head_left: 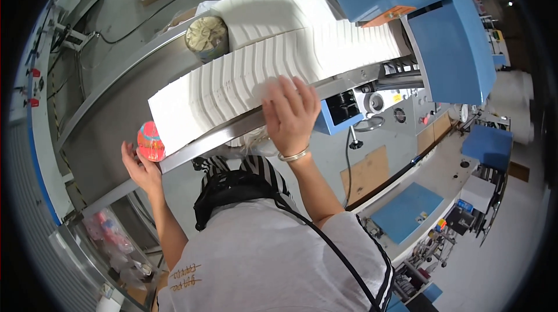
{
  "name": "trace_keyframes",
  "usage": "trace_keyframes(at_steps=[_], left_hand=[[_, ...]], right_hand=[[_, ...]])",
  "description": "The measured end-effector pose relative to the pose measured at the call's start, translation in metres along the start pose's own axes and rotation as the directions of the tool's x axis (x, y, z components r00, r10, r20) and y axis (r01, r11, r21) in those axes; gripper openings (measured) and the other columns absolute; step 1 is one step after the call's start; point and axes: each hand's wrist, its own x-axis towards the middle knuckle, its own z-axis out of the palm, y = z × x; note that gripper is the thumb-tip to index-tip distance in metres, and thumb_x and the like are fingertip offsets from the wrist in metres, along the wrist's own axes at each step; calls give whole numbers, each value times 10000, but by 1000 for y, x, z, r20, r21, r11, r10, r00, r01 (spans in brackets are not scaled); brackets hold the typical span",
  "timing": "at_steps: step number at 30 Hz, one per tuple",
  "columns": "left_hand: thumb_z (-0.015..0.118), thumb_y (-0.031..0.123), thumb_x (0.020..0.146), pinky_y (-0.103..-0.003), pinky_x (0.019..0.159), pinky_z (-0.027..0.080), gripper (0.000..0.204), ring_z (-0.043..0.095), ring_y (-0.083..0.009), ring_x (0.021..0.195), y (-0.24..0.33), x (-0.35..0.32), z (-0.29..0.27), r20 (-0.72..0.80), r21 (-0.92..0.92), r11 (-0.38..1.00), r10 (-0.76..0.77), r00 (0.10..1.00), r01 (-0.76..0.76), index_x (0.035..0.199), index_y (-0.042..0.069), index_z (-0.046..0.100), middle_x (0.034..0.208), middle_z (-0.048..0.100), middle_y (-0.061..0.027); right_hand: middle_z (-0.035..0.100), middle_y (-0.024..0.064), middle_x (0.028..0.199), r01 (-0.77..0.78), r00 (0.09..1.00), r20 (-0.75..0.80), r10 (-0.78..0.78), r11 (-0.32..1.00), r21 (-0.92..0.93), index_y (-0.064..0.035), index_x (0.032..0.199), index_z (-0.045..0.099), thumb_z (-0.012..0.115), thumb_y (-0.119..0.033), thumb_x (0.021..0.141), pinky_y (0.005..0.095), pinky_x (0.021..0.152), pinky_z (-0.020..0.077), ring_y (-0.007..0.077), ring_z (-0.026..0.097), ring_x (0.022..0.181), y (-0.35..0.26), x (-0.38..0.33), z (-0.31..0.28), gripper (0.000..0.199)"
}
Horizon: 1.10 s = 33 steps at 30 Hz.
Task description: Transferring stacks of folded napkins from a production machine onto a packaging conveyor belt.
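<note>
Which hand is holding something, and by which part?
The left hand grips a pink packet by its lower edge. The right hand only rests flat on the white tissue stack.

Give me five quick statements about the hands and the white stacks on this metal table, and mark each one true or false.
1. The right hand lies flat on the front row of white folded tissue stacks. True.
2. The left hand holds a blue cup. False: it holds a small pink and orange patterned object at the edge of the metal table.
3. A bangle circles the right wrist. True.
4. The machine housing behind the stacks is red. False: it is blue.
5. A round container sits at the left end of the rear row of stacks. True.
</note>
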Motion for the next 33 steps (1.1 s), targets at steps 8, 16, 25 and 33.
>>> trace_keyframes(at_steps=[8, 16, 25, 33], left_hand=[[513, 118, 922, -305, 714, 480, 417, 590, -247, 992, 12, 3, 2, 5, 9, 998, -55, 998, 55, 1322, 28, 436, 1190, 560, -178], [508, 82, 903, -315, 719, 487, 412, 603, -256, 943, 14, 0, 2, 0, 2, 999, -49, 999, 49, 1307, 28, 447, 1159, 567, -183], [514, 98, 893, -333, 694, 516, 404, 612, -271, 876, 18, 4, -1, 25, 52, 998, -20, 999, 19, 1289, 39, 461, 1133, 577, -150], [501, 99, 882, -397, 756, 495, 401, 602, -321, 904, 18, 6, -1, 111, 8, 1000, 26, 993, -27, 1276, 37, 463, 1108, 582, -153]], right_hand=[[511, 125, 1313, -23, 997, 72, 29, 996, -89, -109, 1198, 589, 587, -336, 874, 493, 1024, 281, 350, 396, 1275, -2, -2, 4, 395], [400, 173, 1406, -27, 984, 174, 48, 992, -123, -71, 1295, 511, 499, -435, 916, 480, 1080, 190, 368, 314, 1330, -26, -6, 3, 526], [465, 149, 1344, 8, 979, 203, 25, 987, -158, -65, 1279, 504, 557, -418, 879, 467, 1049, 226, 338, 391, 1263, -33, -1, -4, 536], [550, 102, 1226, 60, 992, 112, -56, 998, -30, -96, 1122, 584, 661, -162, 780, 404, 919, 388, 288, 486, 1161, -51, -8, -12, 357]])
